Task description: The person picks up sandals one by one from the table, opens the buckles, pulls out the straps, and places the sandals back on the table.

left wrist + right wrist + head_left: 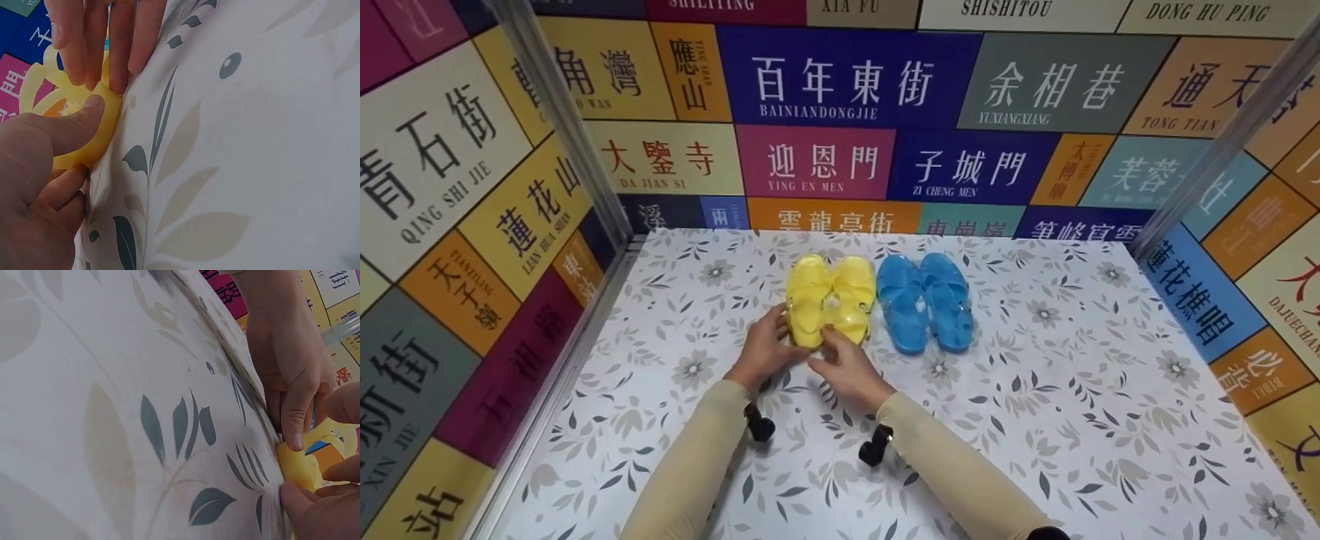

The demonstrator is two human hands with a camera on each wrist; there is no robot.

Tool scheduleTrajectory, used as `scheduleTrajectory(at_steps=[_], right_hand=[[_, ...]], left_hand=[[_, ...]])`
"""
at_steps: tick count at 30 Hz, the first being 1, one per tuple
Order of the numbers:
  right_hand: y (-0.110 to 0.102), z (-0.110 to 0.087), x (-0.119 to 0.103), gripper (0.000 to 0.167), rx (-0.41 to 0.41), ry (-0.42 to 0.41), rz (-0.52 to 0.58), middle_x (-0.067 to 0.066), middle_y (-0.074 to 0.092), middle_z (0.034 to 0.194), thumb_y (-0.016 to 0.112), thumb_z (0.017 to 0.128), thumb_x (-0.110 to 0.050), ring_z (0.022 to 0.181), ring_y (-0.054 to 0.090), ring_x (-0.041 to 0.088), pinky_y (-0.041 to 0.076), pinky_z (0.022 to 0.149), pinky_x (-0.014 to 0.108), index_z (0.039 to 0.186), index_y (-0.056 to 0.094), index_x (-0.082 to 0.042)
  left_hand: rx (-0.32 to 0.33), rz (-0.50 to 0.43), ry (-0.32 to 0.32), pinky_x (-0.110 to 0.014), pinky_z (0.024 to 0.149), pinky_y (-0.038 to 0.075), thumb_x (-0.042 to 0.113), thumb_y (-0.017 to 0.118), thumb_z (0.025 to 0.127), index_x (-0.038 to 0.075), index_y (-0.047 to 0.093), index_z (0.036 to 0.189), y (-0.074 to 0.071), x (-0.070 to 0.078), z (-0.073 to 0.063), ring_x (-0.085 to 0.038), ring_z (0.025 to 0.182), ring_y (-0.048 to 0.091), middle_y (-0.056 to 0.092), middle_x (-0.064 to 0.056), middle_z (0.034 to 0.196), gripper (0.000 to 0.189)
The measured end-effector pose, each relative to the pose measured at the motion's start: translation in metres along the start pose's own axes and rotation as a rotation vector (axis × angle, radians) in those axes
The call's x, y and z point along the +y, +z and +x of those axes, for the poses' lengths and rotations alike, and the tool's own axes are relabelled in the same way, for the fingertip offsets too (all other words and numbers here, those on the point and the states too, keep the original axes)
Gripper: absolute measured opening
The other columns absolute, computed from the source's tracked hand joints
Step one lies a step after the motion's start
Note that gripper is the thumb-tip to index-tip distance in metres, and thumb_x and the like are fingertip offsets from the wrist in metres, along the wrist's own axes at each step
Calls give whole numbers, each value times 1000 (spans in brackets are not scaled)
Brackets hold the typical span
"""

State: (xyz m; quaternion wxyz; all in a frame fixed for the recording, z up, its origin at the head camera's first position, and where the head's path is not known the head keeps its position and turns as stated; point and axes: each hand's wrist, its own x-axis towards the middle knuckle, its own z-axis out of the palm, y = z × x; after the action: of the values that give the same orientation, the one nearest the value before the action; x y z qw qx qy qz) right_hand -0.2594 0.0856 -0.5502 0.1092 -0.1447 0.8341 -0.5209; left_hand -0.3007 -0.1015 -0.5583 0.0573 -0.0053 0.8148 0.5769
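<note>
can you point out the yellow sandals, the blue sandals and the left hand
Yellow sandals (808, 313), head view: footbed of the one beside the left hand (766, 346)
Blue sandals (908, 318), head view: footbed of the one nearer the yellow pair
Left hand, head view: back of the hand

The head camera looks from above, forward and down, over the table (1080, 420) to the back wall (840, 161); each wrist camera looks from very near, tilted sideways, along this table, and all three views share the yellow sandals (808, 301)

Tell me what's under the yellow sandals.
The floral-patterned surface shows around the yellow sandals. Whatever lies directly beneath can't be seen; the soles cover it.
</note>
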Motion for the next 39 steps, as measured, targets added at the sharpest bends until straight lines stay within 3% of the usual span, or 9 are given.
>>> scheduleTrajectory(at_steps=[9,13,17,28,39], right_hand=[[-2,-1,1,57,5,-30,16,23,25,170,63,104,-15,153,35,39,41,119,46,151,45,11],[-3,0,3,55,12,-44,13,23,28,169,63,104,-15,149,42,38,42,117,46,150,47,11],[-4,1,2,55,28,-54,-25,25,32,167,64,103,-16,145,46,39,42,117,48,149,48,11],[-1,-1,3,57,-15,-48,18,24,29,168,63,103,-14,145,48,36,45,115,42,154,46,3],[0,-5,3,55,-54,-87,42,20,26,171,62,104,-13,155,33,34,41,118,48,156,47,-4]], left_hand=[[20,14,12,-43,116,45,-6,90,74,3,50,149,-1,2,1,-33,139,57,59,-17,149,86],[28,34,38,-43,116,45,-6,91,72,2,53,145,-2,3,0,-33,137,58,62,-18,145,83],[38,71,74,-43,115,46,-3,93,72,-1,53,143,-3,3,-1,-35,135,59,63,-20,143,81],[46,106,65,-43,116,45,-1,93,71,2,55,141,-3,-1,-9,-33,135,60,63,-18,143,79],[50,117,87,-45,115,46,0,93,74,2,54,140,-3,-7,-18,-35,135,59,62,-19,143,77]])
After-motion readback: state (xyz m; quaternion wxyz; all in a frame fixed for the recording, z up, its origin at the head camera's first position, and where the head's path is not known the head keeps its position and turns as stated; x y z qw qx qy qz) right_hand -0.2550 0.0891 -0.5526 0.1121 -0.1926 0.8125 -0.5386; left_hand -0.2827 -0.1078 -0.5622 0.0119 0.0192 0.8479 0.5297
